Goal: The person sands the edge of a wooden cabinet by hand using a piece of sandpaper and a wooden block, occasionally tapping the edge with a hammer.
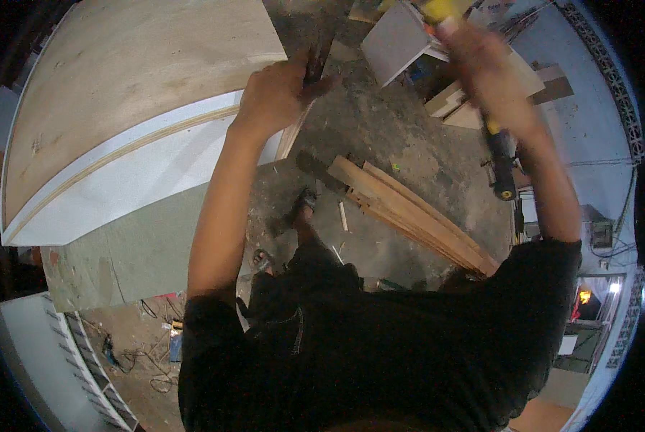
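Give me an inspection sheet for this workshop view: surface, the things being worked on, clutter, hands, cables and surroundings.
Surface: large plywood panel with a white layered edge, lying at upper left; rough concrete floor beyond it.
Job's things: dark narrow tool gripped at the panel's edge; yellow-and-black tool along the right forearm, blurred.
Clutter: bundle of wooden strips on the floor; white board and wood offcuts at top.
Hands: left hand closed on the dark tool; right hand raised, motion-blurred, grip unclear.
Cables: loose wires on the floor at lower left.
Surroundings: blue wall at right, small lamps lit low right.
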A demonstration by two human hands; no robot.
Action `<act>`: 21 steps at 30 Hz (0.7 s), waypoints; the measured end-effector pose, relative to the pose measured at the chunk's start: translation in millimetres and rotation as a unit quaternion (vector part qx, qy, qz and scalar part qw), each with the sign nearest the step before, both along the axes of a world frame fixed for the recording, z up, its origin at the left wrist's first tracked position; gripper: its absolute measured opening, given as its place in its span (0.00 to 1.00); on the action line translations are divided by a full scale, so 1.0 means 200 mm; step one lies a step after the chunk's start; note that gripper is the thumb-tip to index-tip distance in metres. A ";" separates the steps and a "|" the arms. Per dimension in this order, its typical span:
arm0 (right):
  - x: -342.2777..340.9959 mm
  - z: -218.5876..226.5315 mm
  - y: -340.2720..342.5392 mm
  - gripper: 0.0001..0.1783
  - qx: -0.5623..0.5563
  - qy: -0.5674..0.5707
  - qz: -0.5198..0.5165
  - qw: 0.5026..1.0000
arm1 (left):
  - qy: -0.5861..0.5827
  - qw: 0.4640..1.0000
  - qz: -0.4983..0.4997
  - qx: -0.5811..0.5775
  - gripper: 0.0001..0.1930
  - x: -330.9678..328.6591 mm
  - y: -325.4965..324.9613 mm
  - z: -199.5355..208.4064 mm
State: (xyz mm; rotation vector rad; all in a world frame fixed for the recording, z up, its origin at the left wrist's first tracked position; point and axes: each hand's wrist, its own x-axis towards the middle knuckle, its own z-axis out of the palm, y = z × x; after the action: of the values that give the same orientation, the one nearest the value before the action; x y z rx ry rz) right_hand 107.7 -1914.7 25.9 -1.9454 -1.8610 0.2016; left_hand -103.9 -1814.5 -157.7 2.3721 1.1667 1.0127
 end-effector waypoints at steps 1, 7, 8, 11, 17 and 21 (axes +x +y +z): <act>0.05 0.09 0.01 0.19 0.018 0.012 0.000 1.000 | 0.029 0.999 0.012 -0.024 0.22 0.00 0.01 0.02; -0.07 0.16 0.06 0.21 0.084 -0.043 0.081 0.992 | 0.002 0.999 0.010 -0.044 0.25 0.02 0.01 0.02; -0.05 0.12 0.06 0.21 0.045 -0.070 0.167 0.982 | 0.007 0.999 0.011 -0.046 0.26 0.02 0.01 0.02; -0.08 0.13 0.08 0.21 -0.033 -0.076 0.117 0.990 | -0.031 0.999 0.003 0.013 0.25 0.03 0.03 -0.02; -0.09 0.15 0.09 0.22 0.098 -0.046 0.189 0.976 | -0.041 0.998 0.006 -0.050 0.23 0.02 0.00 0.04; -0.10 0.07 0.12 0.21 0.058 -0.103 0.214 0.970 | -0.178 0.981 -0.003 -0.072 0.20 0.11 0.07 0.05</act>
State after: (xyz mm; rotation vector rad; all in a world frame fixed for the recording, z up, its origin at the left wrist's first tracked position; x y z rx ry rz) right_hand 88.3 -1891.2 39.9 -1.5146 -2.3600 0.0171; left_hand -82.7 -1801.0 -148.4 1.9775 1.0559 1.2413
